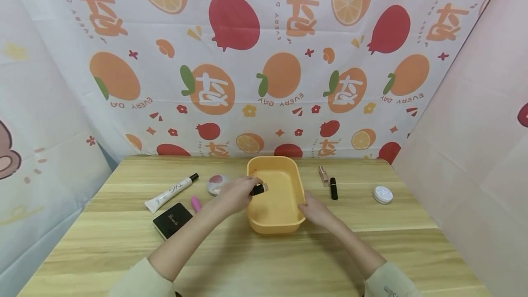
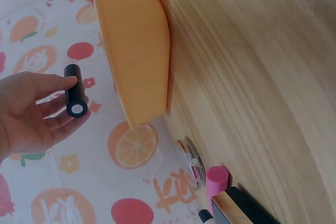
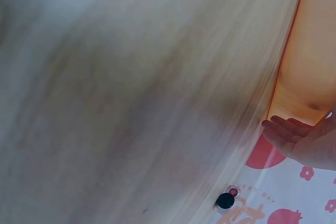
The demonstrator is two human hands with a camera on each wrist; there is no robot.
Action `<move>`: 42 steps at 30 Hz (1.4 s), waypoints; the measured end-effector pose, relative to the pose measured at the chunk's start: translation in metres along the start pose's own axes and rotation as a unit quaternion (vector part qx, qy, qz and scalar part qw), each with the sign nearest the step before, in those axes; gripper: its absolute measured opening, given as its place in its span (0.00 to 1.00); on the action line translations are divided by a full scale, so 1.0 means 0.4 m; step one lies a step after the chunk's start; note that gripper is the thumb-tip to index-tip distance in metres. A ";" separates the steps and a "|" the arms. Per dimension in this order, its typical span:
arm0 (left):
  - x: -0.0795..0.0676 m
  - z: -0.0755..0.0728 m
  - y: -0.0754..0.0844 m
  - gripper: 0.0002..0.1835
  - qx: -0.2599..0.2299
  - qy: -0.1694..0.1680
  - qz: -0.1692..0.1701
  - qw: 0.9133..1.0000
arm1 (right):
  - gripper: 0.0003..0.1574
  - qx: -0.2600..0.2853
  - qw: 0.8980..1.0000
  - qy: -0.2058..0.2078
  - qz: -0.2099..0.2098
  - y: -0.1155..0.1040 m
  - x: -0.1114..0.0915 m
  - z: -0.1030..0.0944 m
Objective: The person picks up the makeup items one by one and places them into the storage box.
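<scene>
On screen I see the left hand [image 1: 237,195] pinch a black, clear-tipped, white-stickered tube [image 2: 74,90] and the right hand [image 1: 317,210] grip a yellow-orange tub [image 1: 276,229].

Bright, diffuse light fills the head view, with soft shadows on the surface [image 1: 264,262]; the 2 wrist views look dimmer, and the right wrist view blurs much of the wood grain

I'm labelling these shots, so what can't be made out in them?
Head view: part of the black cylindrical tube, covered by the left hand.
Head view: the pink plastic cylinder's near end, hidden behind the left forearm.
Right wrist view: the right hand and yellow-orange plastic bin, both cut off by the right edge.
</scene>
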State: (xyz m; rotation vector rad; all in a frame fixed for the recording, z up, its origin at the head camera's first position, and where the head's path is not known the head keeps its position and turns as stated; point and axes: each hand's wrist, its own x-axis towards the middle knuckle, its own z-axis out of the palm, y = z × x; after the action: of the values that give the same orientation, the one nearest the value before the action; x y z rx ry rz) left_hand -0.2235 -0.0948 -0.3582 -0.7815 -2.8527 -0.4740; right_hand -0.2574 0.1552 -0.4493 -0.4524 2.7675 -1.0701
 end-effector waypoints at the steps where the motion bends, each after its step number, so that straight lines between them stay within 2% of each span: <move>1: 0.001 0.001 0.001 0.18 -0.001 0.001 0.002 1.000 | 0.30 0.000 1.000 0.001 0.000 -0.001 0.001 -0.001; 18: 0.011 0.030 0.016 0.18 0.012 0.011 0.035 0.999 | 0.29 0.010 1.000 0.007 0.000 0.002 0.001 0.001; 29: 0.032 0.048 0.017 0.19 0.018 -0.028 0.026 0.999 | 0.29 0.027 0.999 0.010 -0.014 0.000 0.001 0.003; 36: 0.040 0.059 0.013 0.19 -0.005 -0.041 0.028 0.999 | 0.30 0.028 1.000 0.009 -0.004 -0.004 -0.003 0.001; 42: 0.043 0.074 0.010 0.18 0.004 -0.048 0.036 0.998 | 0.30 0.029 1.000 0.006 -0.001 0.002 -0.004 0.001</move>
State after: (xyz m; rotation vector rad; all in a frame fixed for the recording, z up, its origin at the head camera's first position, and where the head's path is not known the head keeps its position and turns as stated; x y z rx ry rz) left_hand -0.2378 -0.0734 -0.3811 -0.9255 -2.8990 -0.4256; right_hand -0.2561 0.1560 -0.4503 -0.4420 2.7378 -1.1538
